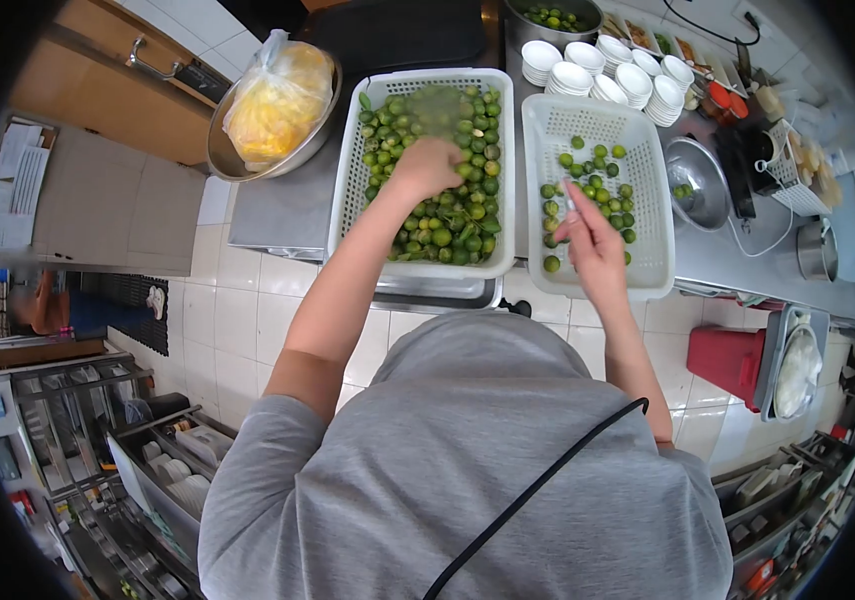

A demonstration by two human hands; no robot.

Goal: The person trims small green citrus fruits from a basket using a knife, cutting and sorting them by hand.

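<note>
My left hand [430, 168] reaches into a white perforated basket [342, 205] heaped with small green limes [443, 235]. Its fingers curl down among the fruit, and their tips are mostly hidden. Over a second white basket [656, 262], my right hand [593, 245] has its index finger extended and the other fingers bent in. A pale sliver shows by that fingertip, too small to name. Scattered limes [613, 205] lie around the right hand in this basket, fewer than in the left one.
A metal bowl [324, 140] holds a knotted plastic bag of something yellow [278, 105] at the left. Stacked white cups [573, 78] stand behind the right basket. Right of it sits a steel bowl [698, 180] with a few limes. A red bin [723, 365] is on the floor.
</note>
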